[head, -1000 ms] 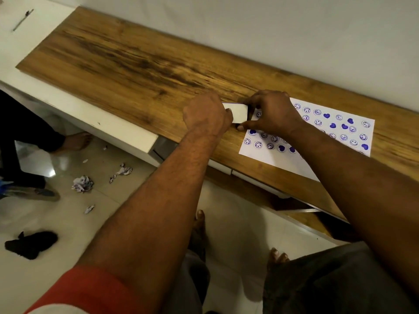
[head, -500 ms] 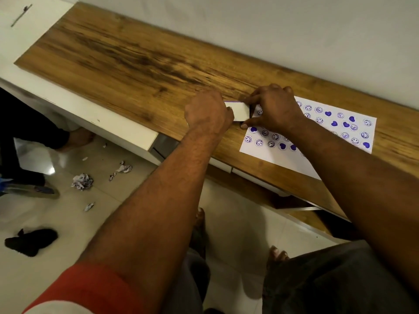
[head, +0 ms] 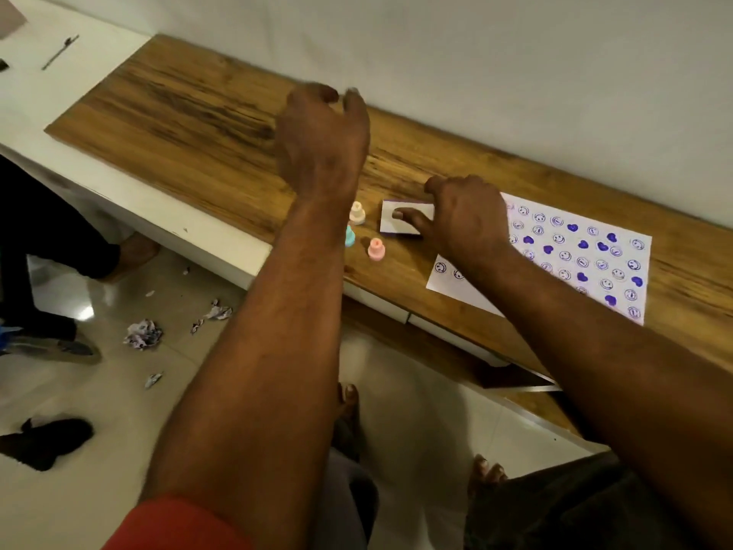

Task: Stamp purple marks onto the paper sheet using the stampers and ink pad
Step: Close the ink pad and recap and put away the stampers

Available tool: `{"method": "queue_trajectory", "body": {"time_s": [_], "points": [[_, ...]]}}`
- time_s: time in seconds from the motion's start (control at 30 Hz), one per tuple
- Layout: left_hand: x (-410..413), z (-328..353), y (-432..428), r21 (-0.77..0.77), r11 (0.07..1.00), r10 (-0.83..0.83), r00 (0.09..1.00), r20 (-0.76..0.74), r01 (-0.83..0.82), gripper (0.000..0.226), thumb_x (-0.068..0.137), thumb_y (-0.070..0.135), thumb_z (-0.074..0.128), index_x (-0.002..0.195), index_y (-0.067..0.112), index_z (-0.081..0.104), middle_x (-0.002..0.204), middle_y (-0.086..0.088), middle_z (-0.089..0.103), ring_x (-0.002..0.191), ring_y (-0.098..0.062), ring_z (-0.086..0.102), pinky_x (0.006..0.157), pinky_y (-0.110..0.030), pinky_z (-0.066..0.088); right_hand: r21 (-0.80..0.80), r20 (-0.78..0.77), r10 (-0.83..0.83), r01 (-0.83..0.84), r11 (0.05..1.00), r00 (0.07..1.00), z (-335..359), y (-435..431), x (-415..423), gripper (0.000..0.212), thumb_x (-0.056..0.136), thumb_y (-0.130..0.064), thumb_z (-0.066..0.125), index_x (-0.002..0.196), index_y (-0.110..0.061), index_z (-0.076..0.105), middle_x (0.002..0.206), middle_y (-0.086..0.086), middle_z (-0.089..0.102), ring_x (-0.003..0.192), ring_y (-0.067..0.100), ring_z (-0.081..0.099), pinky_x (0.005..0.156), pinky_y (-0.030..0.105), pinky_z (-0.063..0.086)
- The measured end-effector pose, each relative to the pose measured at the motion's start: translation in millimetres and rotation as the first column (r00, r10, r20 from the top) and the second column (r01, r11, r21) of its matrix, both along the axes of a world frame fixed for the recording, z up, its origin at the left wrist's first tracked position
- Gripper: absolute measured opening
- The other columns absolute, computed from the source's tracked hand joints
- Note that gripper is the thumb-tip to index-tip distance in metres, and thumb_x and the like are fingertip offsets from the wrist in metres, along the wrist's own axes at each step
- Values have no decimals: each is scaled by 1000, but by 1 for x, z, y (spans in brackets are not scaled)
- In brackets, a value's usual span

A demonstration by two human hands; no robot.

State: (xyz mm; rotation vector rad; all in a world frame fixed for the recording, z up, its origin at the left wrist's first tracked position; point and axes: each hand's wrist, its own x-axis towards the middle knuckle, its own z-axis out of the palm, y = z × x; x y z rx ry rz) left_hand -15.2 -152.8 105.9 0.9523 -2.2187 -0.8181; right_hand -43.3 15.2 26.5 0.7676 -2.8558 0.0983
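Note:
The white sheet lies on the wooden tabletop at the right, covered with purple smiley and heart marks. Left of it sits the small ink pad with its white lid down. My right hand holds the pad, thumb on the lid and fingers curled over its far edge. Three little stampers stand left of the pad: a cream one, a teal one half hidden by my forearm, and a pink one. My left hand hovers above the table, blurred, fingers loosely curled, holding nothing.
A pen lies on the white surface at far left. The wall runs close behind the table. Below, crumpled paper and a black item lie on the tiled floor, and another person's foot stands near the table edge.
My left hand has let go of the ink pad and risen toward the back left, which uncovers the three stampers. My right hand stays on the pad.

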Motion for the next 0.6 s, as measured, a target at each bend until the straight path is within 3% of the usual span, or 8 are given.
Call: {"method": "queue_trajectory", "body": {"time_s": [0.07,0.17,0.27,0.37,0.43,0.6], "points": [[-3,12,-10,186,982,63,987,-150,-34,34,98,52,62,117,27,75,115,11,73,101,-4,65,66,-11,38,0,91,-50,50,999,995,-4,-15,2,70,90,-81,41,120,-24,69,111,11,70,103,32,64,77,40,52],[-3,10,-16,292,956,98,974,-206,-34,29,98,50,64,112,27,75,110,11,73,96,-4,65,61,-9,37,37,203,-115,110,993,972,-17,-32,0,73,88,-82,45,124,-22,64,117,11,67,107,31,64,79,41,54],[-1,-5,-22,340,940,100,978,-183,-32,26,97,47,66,112,27,74,107,11,73,93,-5,67,67,-16,48,44,205,-117,111,993,972,-25,-39,-5,77,80,-84,52,124,-22,62,120,10,63,108,32,63,77,41,54],[2,-21,-27,367,927,126,984,-123,-73,21,95,45,68,106,28,75,92,15,70,78,0,61,55,-15,35,39,251,-51,42,998,967,-24,-41,-26,73,74,-84,60,114,-23,67,112,7,65,100,27,64,72,34,50],[6,-34,-30,386,918,138,987,-86,-95,16,94,44,70,98,29,73,82,19,64,73,1,56,54,-17,32,-14,331,47,-44,999,942,-19,-40,-48,69,71,-72,75,119,-22,70,119,7,65,107,26,62,81,34,49],[20,-70,-37,388,910,145,989,37,-148,25,94,47,68,107,27,76,108,7,71,94,-11,61,70,-23,37,-217,440,181,-92,972,880,-7,-18,-98,88,71,-47,90,145,-18,51,146,7,54,131,25,53,104,30,42]]}}
